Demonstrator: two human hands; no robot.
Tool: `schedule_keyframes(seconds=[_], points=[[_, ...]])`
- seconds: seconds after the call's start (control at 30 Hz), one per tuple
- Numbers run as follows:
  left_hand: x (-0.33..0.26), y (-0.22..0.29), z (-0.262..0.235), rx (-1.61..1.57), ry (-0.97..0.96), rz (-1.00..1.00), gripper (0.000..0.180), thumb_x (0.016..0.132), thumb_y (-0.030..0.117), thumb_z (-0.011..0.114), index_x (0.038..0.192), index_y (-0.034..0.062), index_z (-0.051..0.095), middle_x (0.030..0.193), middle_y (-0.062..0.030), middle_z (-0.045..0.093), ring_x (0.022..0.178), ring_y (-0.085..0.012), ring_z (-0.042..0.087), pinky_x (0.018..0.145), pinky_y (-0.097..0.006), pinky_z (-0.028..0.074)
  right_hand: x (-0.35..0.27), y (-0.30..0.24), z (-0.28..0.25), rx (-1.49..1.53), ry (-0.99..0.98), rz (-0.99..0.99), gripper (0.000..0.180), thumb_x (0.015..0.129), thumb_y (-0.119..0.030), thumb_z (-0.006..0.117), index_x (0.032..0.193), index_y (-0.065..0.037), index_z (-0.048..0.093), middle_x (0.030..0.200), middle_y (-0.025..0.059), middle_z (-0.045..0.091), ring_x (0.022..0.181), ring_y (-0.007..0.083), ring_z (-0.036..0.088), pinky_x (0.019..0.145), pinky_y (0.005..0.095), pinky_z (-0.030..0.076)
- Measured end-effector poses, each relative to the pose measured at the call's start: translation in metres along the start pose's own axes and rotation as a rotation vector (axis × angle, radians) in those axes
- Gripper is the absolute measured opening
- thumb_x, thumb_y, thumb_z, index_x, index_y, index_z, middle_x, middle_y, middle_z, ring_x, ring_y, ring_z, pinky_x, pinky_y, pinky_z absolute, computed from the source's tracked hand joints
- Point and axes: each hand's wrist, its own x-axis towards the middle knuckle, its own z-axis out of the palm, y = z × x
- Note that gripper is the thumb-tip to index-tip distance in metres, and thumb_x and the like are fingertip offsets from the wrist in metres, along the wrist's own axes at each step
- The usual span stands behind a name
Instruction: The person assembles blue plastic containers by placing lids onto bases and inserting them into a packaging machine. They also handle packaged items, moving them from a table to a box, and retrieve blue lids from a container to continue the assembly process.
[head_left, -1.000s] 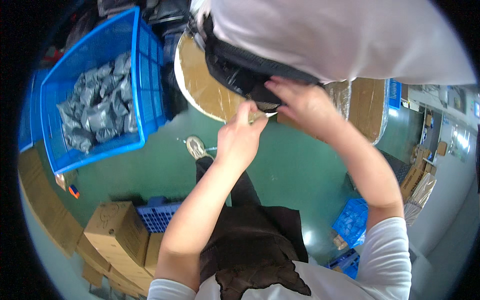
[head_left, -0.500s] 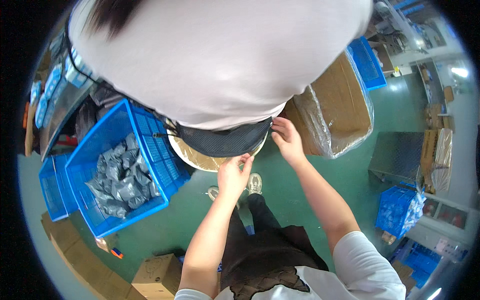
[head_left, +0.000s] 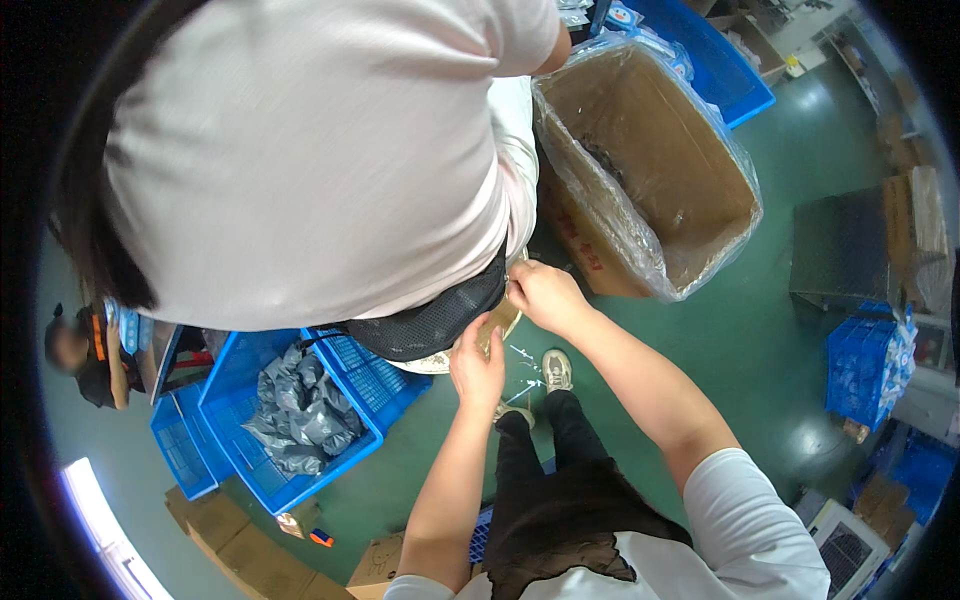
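Observation:
A person in a pale pink shirt point(head_left: 310, 170) sits with their back to me. A curved black mesh pad point(head_left: 430, 325) lies across the lower back, above the rim of a round stool point(head_left: 430, 367). My right hand point(head_left: 550, 298) is closed in a pinch at the pad's right end; the fingertips are partly hidden. Below that end, my left hand point(head_left: 478, 365) is close to the pad's lower edge. Its thumb and fingers are apart, and I see nothing held between them.
To the left, a blue crate point(head_left: 285, 500) holds grey plastic bags point(head_left: 310, 415). A plastic-lined cardboard box point(head_left: 690, 150) stands at the right front. Another person point(head_left: 100, 355) is at the far left. A blue basket point(head_left: 865, 375) stands at the right, with cardboard point(head_left: 235, 540) at the lower left.
The view has shifted, so the seated person appears tilted and further left. My right hand has gone from loosely spread fingers to a pinch at the pad's end. More of the lined box shows.

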Motion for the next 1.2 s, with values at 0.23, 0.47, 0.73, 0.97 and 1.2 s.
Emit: schedule_keyframes(seconds=[0.23, 0.47, 0.73, 0.97, 1.2], points=[[-0.012, -0.007, 0.016, -0.566, -0.009, -0.288, 0.026, 0.093, 0.016, 0.055, 0.111, -0.0019, 0.059, 0.098, -0.0047, 0.063, 0.075, -0.0053, 0.051, 0.060, -0.017, 0.038, -0.032, -0.020, 0.016, -0.084, -0.053, -0.166, 0.015, 0.078, -0.013, 0.054, 0.081, 0.001, 0.058, 0.077, 0.0148, 0.061, 0.064, 0.0292, 0.065, 0.054, 0.0367, 0.054], [-0.020, 0.004, -0.001, -0.896, 0.108, -0.868, 0.017, 0.089, 0.015, 0.061, 0.101, 0.0037, 0.058, 0.068, 0.0034, 0.055, 0.044, -0.0017, 0.034, 0.038, -0.018, 0.024, -0.061, -0.042, 0.054, 0.068, 0.001, -0.075, 0.011, 0.076, -0.012, 0.057, 0.080, -0.001, 0.058, 0.076, 0.0129, 0.059, 0.064, 0.0295, 0.063, 0.054, 0.0367, 0.052], [-0.021, -0.063, -0.081, -0.755, 0.027, -0.835, 0.022, 0.093, 0.017, 0.051, 0.109, 0.0034, 0.060, 0.077, 0.0034, 0.059, 0.050, -0.0022, 0.043, 0.041, -0.018, 0.030, -0.052, -0.120, 0.114, 0.272, 0.002, -0.041, 0.014, 0.080, -0.012, 0.051, 0.085, -0.003, 0.060, 0.079, 0.0127, 0.060, 0.070, 0.0285, 0.064, 0.058, 0.0371, 0.052], [0.023, -0.110, -0.137, -0.541, -0.126, -0.718, 0.026, 0.090, 0.015, 0.057, 0.112, 0.0010, 0.059, 0.076, 0.0005, 0.062, 0.060, -0.0053, 0.050, 0.049, -0.020, 0.040, -0.026, -0.165, 0.150, 0.398, -0.162, 0.070, 0.030, 0.081, -0.012, 0.051, 0.109, 0.000, 0.053, 0.090, 0.0182, 0.059, 0.077, 0.0343, 0.062, 0.063, 0.0423, 0.052], [0.017, -0.101, -0.124, 0.301, -0.159, 0.073, 0.021, 0.088, 0.014, 0.053, 0.090, -0.0038, 0.063, 0.081, -0.0227, 0.060, 0.075, -0.0385, 0.057, 0.066, -0.043, 0.045, -0.094, -0.070, 0.127, 0.412, -0.334, -0.024, 0.043, 0.081, -0.018, 0.058, 0.122, -0.010, 0.051, 0.110, 0.0166, 0.058, 0.097, 0.0345, 0.058, 0.080, 0.0440, 0.048]])
